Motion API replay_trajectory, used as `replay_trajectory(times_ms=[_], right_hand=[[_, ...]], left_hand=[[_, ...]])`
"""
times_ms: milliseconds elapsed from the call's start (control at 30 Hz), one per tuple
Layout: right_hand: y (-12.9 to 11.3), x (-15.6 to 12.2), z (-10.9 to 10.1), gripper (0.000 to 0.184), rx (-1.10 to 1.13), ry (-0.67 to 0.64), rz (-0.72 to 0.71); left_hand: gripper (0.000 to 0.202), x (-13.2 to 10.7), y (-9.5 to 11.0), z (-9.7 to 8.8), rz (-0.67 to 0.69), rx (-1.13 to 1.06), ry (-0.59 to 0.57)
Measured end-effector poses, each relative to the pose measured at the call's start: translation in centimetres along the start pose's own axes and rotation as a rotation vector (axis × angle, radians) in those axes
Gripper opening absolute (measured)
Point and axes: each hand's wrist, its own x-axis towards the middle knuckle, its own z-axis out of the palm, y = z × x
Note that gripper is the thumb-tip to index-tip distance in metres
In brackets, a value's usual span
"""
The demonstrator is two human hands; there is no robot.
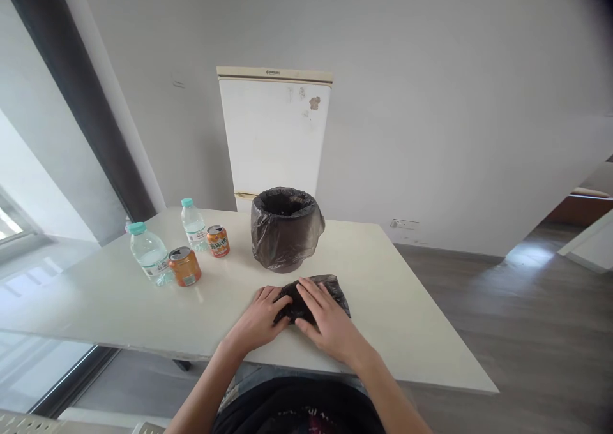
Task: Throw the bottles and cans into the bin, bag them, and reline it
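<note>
A folded black plastic bag (299, 307) lies on the table in front of me. My left hand (258, 319) is at its left end, fingers bent and thumb closed on the edge. Across the right part of the bag, my right hand (330, 325) rests with its fingers stretched out flat. Just behind the bag stands a dark trash bin (287, 236), lined with a thin black bag folded over its rim; its inside is dark.
Left of the bin stand two clear plastic bottles (149, 254) with green caps and two orange drink cans (184, 267). All are on the white table (393, 313). A white fridge (275, 127) stands against the wall behind.
</note>
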Motion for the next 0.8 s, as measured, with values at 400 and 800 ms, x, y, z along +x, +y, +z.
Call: replay_trajectory(times_ms=[400,800], right_hand=[[4.6,-0.7,0.9,0.073,-0.023,-0.150,0.097],[3.6,0.0,2.3,0.064,-0.140,-0.025,-0.047]], left_hand=[[0.021,0.0,-1.0,1.6,-0.146,-0.066,0.119],[0.064,0.0,-1.9,2.3,0.086,0.114,-0.093]])
